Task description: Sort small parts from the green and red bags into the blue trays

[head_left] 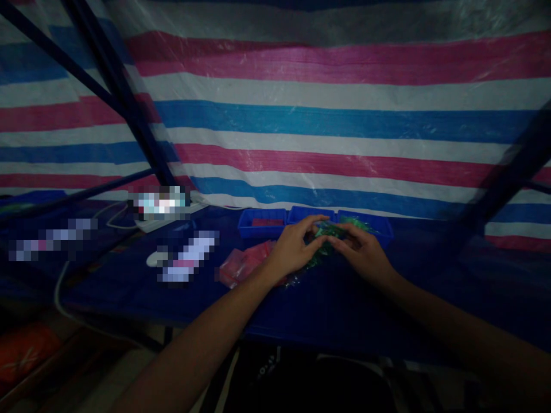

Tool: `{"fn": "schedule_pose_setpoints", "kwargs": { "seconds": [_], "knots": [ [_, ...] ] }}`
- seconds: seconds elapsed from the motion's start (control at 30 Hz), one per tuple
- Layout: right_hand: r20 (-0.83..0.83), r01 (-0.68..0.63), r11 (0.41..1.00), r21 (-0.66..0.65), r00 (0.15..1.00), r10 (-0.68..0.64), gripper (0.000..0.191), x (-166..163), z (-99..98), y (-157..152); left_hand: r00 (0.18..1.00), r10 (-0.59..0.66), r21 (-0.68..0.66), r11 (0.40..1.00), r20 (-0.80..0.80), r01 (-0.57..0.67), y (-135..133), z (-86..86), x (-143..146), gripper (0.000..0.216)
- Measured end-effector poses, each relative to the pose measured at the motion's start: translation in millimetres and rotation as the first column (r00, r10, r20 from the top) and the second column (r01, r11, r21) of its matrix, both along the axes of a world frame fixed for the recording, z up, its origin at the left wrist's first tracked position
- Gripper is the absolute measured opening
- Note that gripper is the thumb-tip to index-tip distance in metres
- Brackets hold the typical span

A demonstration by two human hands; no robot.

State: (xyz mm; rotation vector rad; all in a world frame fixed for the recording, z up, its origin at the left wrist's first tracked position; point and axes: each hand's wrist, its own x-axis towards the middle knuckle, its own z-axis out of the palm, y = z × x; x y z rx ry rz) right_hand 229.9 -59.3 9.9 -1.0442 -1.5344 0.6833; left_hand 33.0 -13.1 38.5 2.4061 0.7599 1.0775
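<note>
In front of me, above the blue tabletop, both my hands meet around a shiny green, partly clear plastic packet [323,230]. My left hand [293,245] grips its left side with curved thumb and fingers. From the other side, my right hand [365,252] pinches the packet between thumb and fingertips. What is inside it is too dark to make out. More green and clear plastic [313,263] lies below my hands. Pinkish-red plastic bags [243,265] rest beside my left wrist, partly covered by it.
Behind my hands stand three blue bins: the left bin [260,232] holds something red, the middle bin [307,213] is partly hidden, and the right bin [383,229] holds green plastic. A power strip [150,223] and white mouse-like object [157,259] lie left. Dark metal posts [148,146] frame the table.
</note>
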Motion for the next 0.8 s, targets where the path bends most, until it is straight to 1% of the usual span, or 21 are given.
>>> {"fn": "schedule_pose_setpoints", "kwargs": {
  "seconds": [0.07, 0.13, 0.23, 0.3, 0.37, 0.43, 0.53, 0.6, 0.7, 0.73, 0.8],
  "knots": [
    [0.029, -0.006, 1.000, -0.010, 1.000, 0.006, 0.029, 2.5, 1.5, 0.4, 1.000, 0.004, -0.026, 1.000, 0.016, -0.003, 0.6, -1.3, 0.7, 0.050],
    [0.011, 0.027, 0.999, -0.035, 1.000, -0.027, 0.029, 6.0, 0.8, 2.8, 0.998, 0.041, -0.002, 0.999, 0.050, -0.041, 1.1, -1.6, 1.2, 0.048],
    [-0.065, 0.117, 0.990, -0.078, 0.990, -0.122, 0.035, 10.1, -3.8, 8.3, 0.994, 0.066, 0.097, 0.993, 0.088, -0.074, 0.9, 0.0, 0.8, 0.032],
    [-0.103, 0.159, 0.983, -0.088, 0.980, -0.167, 0.037, 10.8, -6.9, 10.6, 0.997, 0.038, 0.130, 0.991, 0.062, -0.046, -0.3, 1.3, 0.2, 0.025],
    [-0.132, 0.142, 0.985, -0.094, 0.979, -0.153, 0.037, 9.5, -7.5, 10.2, 1.000, -0.006, 0.118, 0.993, 0.009, 0.005, -1.5, 1.6, 0.0, 0.028],
    [-0.161, 0.073, 0.992, -0.107, 0.983, -0.090, 0.037, 7.0, -5.5, 7.3, 0.999, -0.044, 0.094, 0.994, -0.031, 0.046, -1.9, 0.5, 0.0, 0.036],
    [-0.156, -0.027, 0.993, -0.117, 0.988, 0.009, 0.033, 3.7, 0.0, 2.0, 0.998, -0.043, 0.090, 0.995, -0.035, 0.046, -0.3, -2.3, 0.0, 0.040],
    [-0.137, -0.058, 0.992, -0.110, 0.990, 0.043, 0.034, 2.8, 2.7, 0.2, 0.999, -0.022, 0.096, 0.995, -0.023, 0.024, 2.0, -3.9, -0.2, 0.036],
    [-0.121, -0.023, 0.995, -0.093, 0.993, 0.012, 0.038, 3.1, 3.5, 0.9, 1.000, 0.023, 0.071, 0.997, -0.010, -0.022, 5.2, -4.9, -0.6, 0.027],
    [-0.120, 0.003, 0.996, -0.086, 0.993, -0.014, 0.037, 3.5, 3.0, 1.7, 0.999, 0.040, 0.052, 0.998, -0.003, -0.040, 5.8, -4.9, -0.8, 0.027],
    [-0.136, 0.051, 0.996, -0.078, 0.989, -0.061, 0.035, 4.6, 1.4, 3.7, 0.998, 0.064, 0.004, 0.998, 0.023, -0.064, 5.9, -4.5, -1.0, 0.035]
  ]
}}
